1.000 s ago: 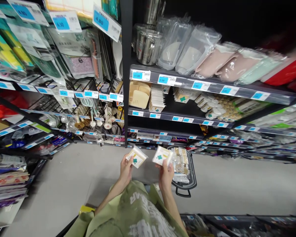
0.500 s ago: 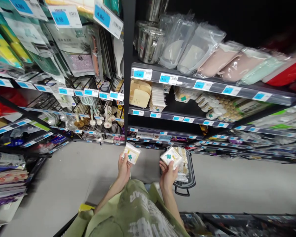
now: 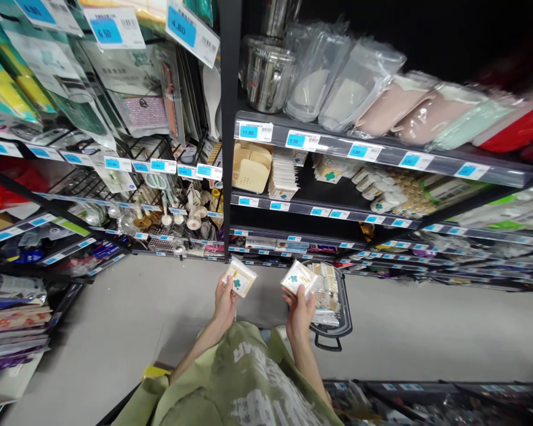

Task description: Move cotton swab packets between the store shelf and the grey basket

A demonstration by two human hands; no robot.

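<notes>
My left hand [image 3: 224, 302] pinches a small square pack of cotton swabs [image 3: 240, 277] by its lower left side. The pack is clear-wrapped, with a green clover print and a row of thin sticks showing. A second pack of cotton swabs [image 3: 298, 278] with the same clover sits in my right hand [image 3: 299, 310], thumb on its front and fingers behind. Both packs are tilted and held apart at about the same height. Just right of my right hand, a dark shopping basket [image 3: 343, 313] on the floor holds several wrapped packs [image 3: 326, 284].
Ahead, a shelf [image 3: 322, 195] carries a row of similar thin packs [image 3: 283, 174], beige plastic holders [image 3: 252, 168] and white-capped containers [image 3: 377, 189]. Steel mugs [image 3: 270, 77] and bagged cups [image 3: 311, 83] stand above. Kitchen tools [image 3: 166, 207] hang at left. Another shelf [image 3: 408, 387] runs behind me.
My right hand has moved slightly left with its pack, turning it and uncovering more of the basket. The left pack has tilted and shifted a little right.
</notes>
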